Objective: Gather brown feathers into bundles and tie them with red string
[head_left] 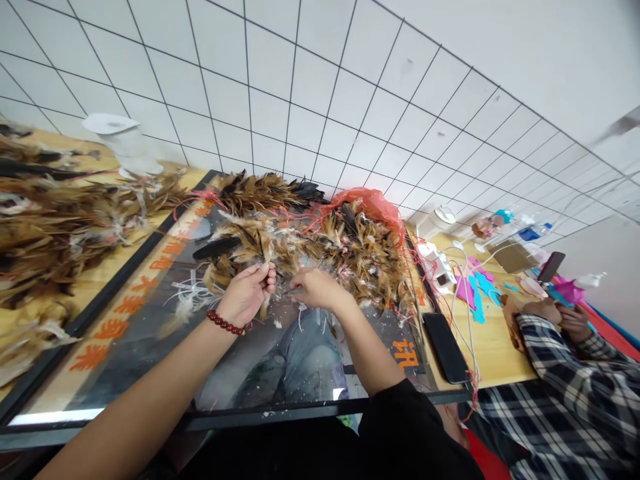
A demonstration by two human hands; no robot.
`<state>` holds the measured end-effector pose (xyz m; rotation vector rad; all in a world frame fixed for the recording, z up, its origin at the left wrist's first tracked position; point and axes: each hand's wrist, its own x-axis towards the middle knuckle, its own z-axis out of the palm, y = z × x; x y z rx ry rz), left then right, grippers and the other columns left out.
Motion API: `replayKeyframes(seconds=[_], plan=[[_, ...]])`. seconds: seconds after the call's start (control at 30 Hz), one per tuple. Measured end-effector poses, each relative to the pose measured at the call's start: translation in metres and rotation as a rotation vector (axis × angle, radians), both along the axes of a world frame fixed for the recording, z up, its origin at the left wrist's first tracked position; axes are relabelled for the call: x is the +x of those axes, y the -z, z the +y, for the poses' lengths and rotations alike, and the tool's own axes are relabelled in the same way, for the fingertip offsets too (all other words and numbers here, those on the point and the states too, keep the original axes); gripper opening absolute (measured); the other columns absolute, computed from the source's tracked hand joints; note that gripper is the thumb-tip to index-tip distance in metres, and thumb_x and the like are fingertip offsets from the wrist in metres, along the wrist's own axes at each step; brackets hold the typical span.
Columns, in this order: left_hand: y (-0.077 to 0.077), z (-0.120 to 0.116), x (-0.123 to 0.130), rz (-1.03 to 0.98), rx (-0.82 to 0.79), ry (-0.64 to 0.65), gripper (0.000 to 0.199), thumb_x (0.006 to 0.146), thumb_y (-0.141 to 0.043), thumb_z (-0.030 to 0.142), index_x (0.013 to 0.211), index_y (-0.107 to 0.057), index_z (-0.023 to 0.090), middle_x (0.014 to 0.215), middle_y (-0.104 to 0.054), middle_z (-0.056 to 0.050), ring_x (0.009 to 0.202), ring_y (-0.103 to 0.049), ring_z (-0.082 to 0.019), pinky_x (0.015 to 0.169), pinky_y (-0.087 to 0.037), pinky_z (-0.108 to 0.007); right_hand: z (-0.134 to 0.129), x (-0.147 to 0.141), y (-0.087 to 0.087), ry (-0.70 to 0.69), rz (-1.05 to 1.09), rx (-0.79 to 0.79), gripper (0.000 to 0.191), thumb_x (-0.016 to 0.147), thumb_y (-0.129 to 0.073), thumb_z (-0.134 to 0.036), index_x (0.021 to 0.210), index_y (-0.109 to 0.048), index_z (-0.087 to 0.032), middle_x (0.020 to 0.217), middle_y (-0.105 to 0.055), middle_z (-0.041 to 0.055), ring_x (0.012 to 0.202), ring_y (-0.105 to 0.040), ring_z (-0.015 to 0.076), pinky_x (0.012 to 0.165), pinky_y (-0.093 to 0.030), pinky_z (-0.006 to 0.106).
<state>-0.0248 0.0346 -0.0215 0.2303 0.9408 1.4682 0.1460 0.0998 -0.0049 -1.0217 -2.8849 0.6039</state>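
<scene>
My left hand (246, 293), with a dark red bead bracelet (225, 325) on the wrist, pinches a small bunch of brown feathers (260, 257) above a glass tabletop (150, 347). Close beside it, my right hand (316, 288) is closed on the other end of the same bunch; what lies between its fingers is hidden. Just beyond both hands spreads a heap of brown and black feathers (350, 250), partly inside a red plastic bag (373, 202).
More feather bundles (55, 227) cover the wooden table at left, near a white roll (125, 143). A black phone (445, 347), white cables and coloured paper shapes (475, 287) lie at right. Another person in a plaid sleeve (560, 373) sits there.
</scene>
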Motion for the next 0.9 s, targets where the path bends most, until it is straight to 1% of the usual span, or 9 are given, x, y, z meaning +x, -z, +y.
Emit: replayKeyframes(seconds=[0.1,0.17,0.27,0.33,0.47,0.57,0.67,0.83,0.9], plan=[[0.002,0.001,-0.001,-0.013,0.009,-0.013,0.013,0.084,-0.06,0.005,0.077,-0.069,0.009,0.067,-0.059,-0.002,0.055,-0.054,-0.007,0.049,-0.047,-0.016,-0.002,-0.003,-0.002,-0.015,-0.034,0.006,0.014,0.08,-0.06,-0.009,0.084,-0.072,-0.017,0.092,-0.07,0.0062,0.085,-0.061,0.0171,0.071,-0.04,0.024],[0.003,0.001,-0.001,-0.005,0.019,-0.012,0.012,0.084,-0.061,0.005,0.076,-0.069,0.009,0.067,-0.06,-0.003,0.056,-0.055,-0.007,0.05,-0.048,-0.016,0.001,0.001,-0.006,-0.03,0.067,-0.087,0.015,0.08,-0.057,-0.007,0.085,-0.069,-0.015,0.085,-0.07,0.0035,0.077,-0.061,0.0138,0.07,-0.04,0.022],[0.003,-0.001,0.0,0.058,0.016,0.006,0.007,0.081,-0.066,0.008,0.076,-0.07,0.01,0.07,-0.065,-0.004,0.058,-0.058,-0.008,0.053,-0.05,-0.018,0.006,0.011,-0.013,0.046,0.236,-0.176,0.013,0.084,-0.055,-0.01,0.087,-0.067,-0.015,0.072,-0.066,-0.0018,0.064,-0.057,0.0097,0.065,-0.038,0.019],[0.003,-0.002,0.003,0.141,0.013,0.021,0.004,0.078,-0.071,0.012,0.075,-0.071,0.01,0.075,-0.069,-0.007,0.061,-0.061,-0.01,0.056,-0.052,-0.02,0.007,0.015,-0.016,0.078,0.262,-0.125,0.013,0.084,-0.056,-0.011,0.086,-0.067,-0.016,0.069,-0.064,-0.003,0.061,-0.055,0.009,0.064,-0.036,0.019],[0.006,-0.005,0.008,0.339,0.034,0.066,0.021,0.067,-0.083,0.026,0.074,-0.072,0.009,0.082,-0.074,-0.012,0.067,-0.067,-0.015,0.063,-0.055,-0.025,-0.001,0.01,-0.019,0.021,0.182,0.025,0.013,0.083,-0.057,-0.013,0.084,-0.069,-0.019,0.072,-0.065,-0.0014,0.063,-0.054,0.0103,0.064,-0.033,0.021],[0.009,-0.006,0.01,0.454,0.043,0.136,0.034,0.056,-0.088,0.037,0.069,-0.071,0.011,0.072,-0.073,-0.009,0.067,-0.069,-0.019,0.062,-0.056,-0.028,-0.01,0.001,-0.021,0.013,0.119,0.172,0.011,0.086,-0.056,-0.018,0.084,-0.067,-0.019,0.079,-0.068,0.0016,0.071,-0.057,0.0135,0.065,-0.032,0.024],[0.012,-0.006,0.009,0.572,0.052,0.196,0.037,0.055,-0.086,0.045,0.064,-0.07,0.013,0.061,-0.069,-0.005,0.062,-0.066,-0.018,0.06,-0.055,-0.029,-0.018,-0.006,-0.024,0.011,0.048,0.341,0.014,0.09,-0.054,-0.023,0.084,-0.065,-0.018,0.086,-0.069,0.0054,0.078,-0.06,0.017,0.068,-0.033,0.028],[0.013,-0.004,0.006,0.656,0.079,0.287,0.03,0.06,-0.082,0.041,0.057,-0.069,0.013,0.056,-0.066,-0.005,0.05,-0.057,-0.012,0.051,-0.048,-0.023,-0.018,-0.008,-0.024,-0.052,0.009,0.47,0.022,0.096,-0.047,-0.027,0.09,-0.065,-0.017,0.09,-0.069,0.0076,0.086,-0.061,0.0192,0.074,-0.035,0.031],[0.011,-0.003,0.005,0.66,0.09,0.253,0.027,0.06,-0.082,0.037,0.055,-0.068,0.014,0.053,-0.064,-0.004,0.048,-0.054,-0.01,0.048,-0.045,-0.021,-0.011,-0.004,-0.022,0.043,0.046,0.479,0.023,0.097,-0.045,-0.026,0.096,-0.066,-0.018,0.094,-0.069,0.0069,0.09,-0.062,0.0191,0.077,-0.036,0.03]])
